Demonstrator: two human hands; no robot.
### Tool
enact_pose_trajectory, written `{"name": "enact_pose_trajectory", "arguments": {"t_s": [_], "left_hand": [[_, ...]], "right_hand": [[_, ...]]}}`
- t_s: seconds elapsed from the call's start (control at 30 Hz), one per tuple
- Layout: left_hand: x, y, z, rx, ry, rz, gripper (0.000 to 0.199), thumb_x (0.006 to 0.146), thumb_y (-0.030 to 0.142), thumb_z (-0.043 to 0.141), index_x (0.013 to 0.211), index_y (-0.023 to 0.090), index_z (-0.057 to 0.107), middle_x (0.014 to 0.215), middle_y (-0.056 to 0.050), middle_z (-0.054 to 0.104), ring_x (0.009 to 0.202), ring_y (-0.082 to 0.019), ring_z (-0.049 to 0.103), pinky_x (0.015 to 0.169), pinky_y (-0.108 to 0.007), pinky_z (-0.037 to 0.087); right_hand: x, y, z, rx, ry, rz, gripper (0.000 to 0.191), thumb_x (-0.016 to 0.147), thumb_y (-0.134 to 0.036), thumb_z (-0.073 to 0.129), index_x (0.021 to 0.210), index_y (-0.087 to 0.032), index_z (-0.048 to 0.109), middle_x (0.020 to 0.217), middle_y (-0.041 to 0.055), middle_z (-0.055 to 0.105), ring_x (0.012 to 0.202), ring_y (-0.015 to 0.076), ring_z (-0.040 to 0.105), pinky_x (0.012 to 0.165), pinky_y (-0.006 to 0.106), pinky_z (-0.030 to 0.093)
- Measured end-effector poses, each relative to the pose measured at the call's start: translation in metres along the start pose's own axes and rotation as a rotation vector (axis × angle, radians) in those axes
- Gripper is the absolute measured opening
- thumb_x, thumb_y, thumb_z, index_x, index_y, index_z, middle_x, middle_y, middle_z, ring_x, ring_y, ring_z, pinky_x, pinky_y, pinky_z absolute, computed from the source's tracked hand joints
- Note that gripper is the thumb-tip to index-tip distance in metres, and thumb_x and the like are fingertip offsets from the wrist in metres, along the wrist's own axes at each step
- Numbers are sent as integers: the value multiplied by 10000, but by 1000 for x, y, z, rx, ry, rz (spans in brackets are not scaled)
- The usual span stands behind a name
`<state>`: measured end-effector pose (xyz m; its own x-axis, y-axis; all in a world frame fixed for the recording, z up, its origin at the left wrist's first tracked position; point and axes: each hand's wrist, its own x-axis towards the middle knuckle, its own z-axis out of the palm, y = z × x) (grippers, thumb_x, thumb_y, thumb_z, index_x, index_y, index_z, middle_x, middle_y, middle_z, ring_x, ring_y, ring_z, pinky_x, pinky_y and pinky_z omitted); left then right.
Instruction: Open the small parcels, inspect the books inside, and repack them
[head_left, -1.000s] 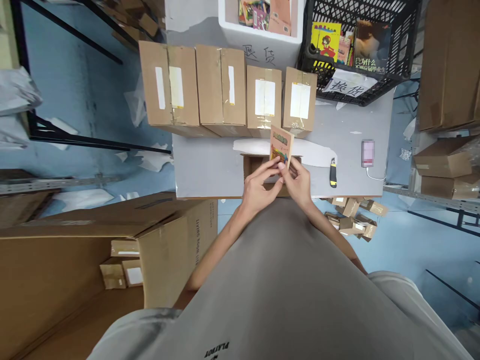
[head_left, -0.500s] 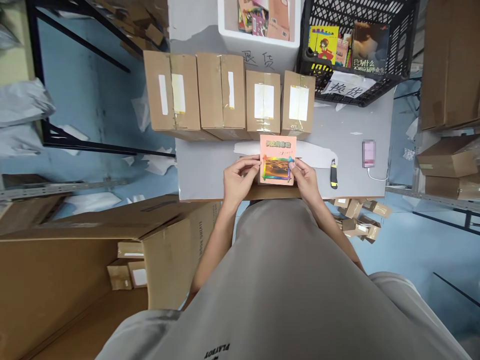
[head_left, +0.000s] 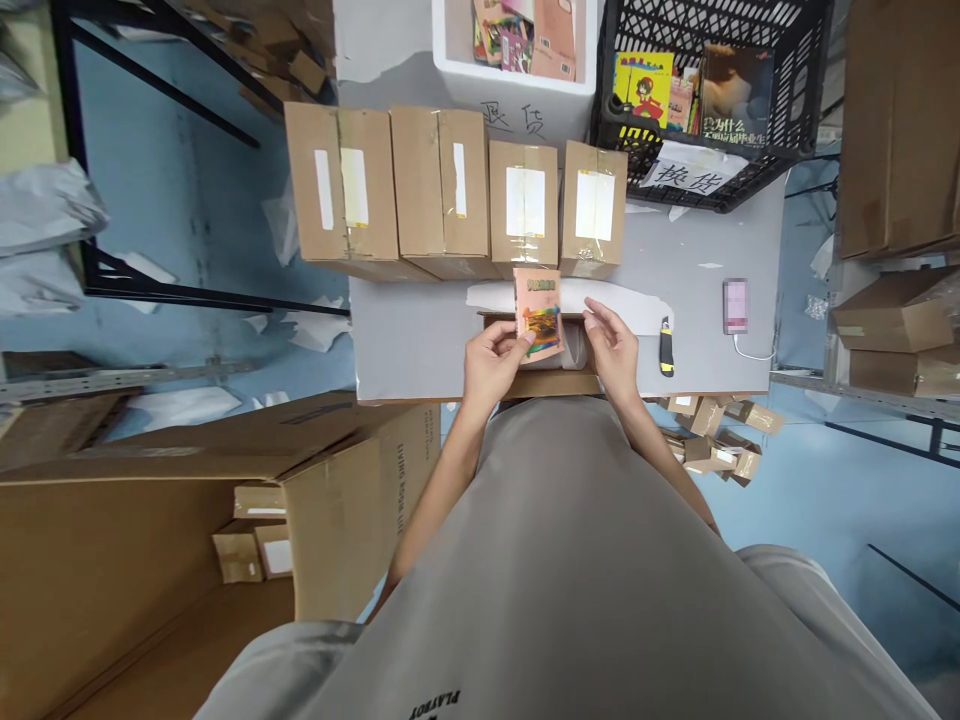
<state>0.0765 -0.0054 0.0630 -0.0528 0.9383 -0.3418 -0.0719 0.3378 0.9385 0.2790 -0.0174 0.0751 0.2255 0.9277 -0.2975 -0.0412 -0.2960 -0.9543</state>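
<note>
A pink book (head_left: 538, 300) with a colourful picture on its cover is gripped at its lower left by my left hand (head_left: 495, 368), thumb on the front. It is turned at an angle, so its cover looks narrower. My right hand (head_left: 615, 352) is off the book, fingers apart, just to its right and holding nothing. Beneath both hands an open cardboard box (head_left: 559, 384) sits at the table's near edge, with something pale inside that I cannot make out. The book hides part of the box.
Several taped cartons (head_left: 442, 190) stand in a row behind the hands. Further back are a white foam box (head_left: 517, 100) and a black crate (head_left: 720, 180), both holding books. A utility knife (head_left: 667, 348) and a phone (head_left: 736, 305) lie right. A large carton (head_left: 352, 530) stands lower left.
My right hand has let go of the book and moved slightly right. My left hand has turned the book and shifted a little right, uncovering the open box below.
</note>
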Motion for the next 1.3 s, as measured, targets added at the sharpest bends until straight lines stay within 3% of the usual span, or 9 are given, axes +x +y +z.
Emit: {"name": "enact_pose_trajectory", "arguments": {"t_s": [0.17,0.3,0.4,0.5,0.57,0.73,0.87,1.13,1.3], "left_hand": [[-14,11,8,187,6,192,387,929,575,910,1112,234,917,1229,-112,894,1100,-310,867,948,-438,724],[-30,24,16,321,-116,345,270,988,480,869,1177,296,925,1347,-79,874,1246,-320,838,1142,-521,674],[-30,29,14,351,-85,405,267,983,448,885,1200,295,911,1304,-74,879,1235,-301,827,1171,-515,652],[-18,29,3,308,63,329,396,962,490,913,1295,279,870,1319,-89,857,1118,-254,823,1050,-437,688],[-8,27,-6,236,83,220,572,902,559,966,1372,263,831,1352,-113,842,1055,-236,821,993,-410,698],[3,17,-17,-42,-178,-65,671,802,709,1005,1243,217,885,1261,-157,882,1138,-327,854,1037,-490,715],[-3,10,-11,-181,-195,-164,630,709,685,1071,1118,235,908,1138,-129,907,1100,-346,876,1005,-526,742],[-9,8,-1,-124,-9,-55,621,724,675,1065,1133,231,918,1219,-119,903,1151,-339,870,1087,-546,721],[-20,23,15,77,23,113,498,881,643,958,1184,249,929,1236,-85,903,1146,-327,869,1039,-511,738]], "right_hand": [[-13,-4,19,40,-162,52,854,820,-880,883,1401,-261,792,1541,141,785,1477,342,736,1325,527,573],[-15,-9,26,59,-159,47,826,800,-829,935,1373,-252,790,1450,118,829,1414,337,768,1249,493,642],[-10,-14,18,100,-155,48,737,875,-843,863,1310,-250,811,1340,99,872,1373,348,788,1188,511,679],[-7,-20,8,120,-170,75,733,900,-858,829,1322,-258,811,1332,89,881,1357,350,799,1155,524,697],[-7,-23,4,130,-182,92,741,889,-857,845,1333,-264,809,1334,83,884,1336,346,812,1159,531,696],[-9,-25,3,152,-221,93,745,909,-857,826,1361,-265,804,1329,86,888,1315,345,827,1156,549,698],[-9,-17,6,149,-228,102,724,932,-837,815,1371,-262,805,1343,89,884,1338,346,819,1173,557,688],[4,-1,-5,53,-71,33,907,879,-866,842,1534,-246,743,1696,148,680,1619,345,624,1421,579,441],[-7,-8,2,51,-208,56,850,844,-860,883,1444,-263,800,1580,126,771,1524,355,711,1363,561,531]]}}
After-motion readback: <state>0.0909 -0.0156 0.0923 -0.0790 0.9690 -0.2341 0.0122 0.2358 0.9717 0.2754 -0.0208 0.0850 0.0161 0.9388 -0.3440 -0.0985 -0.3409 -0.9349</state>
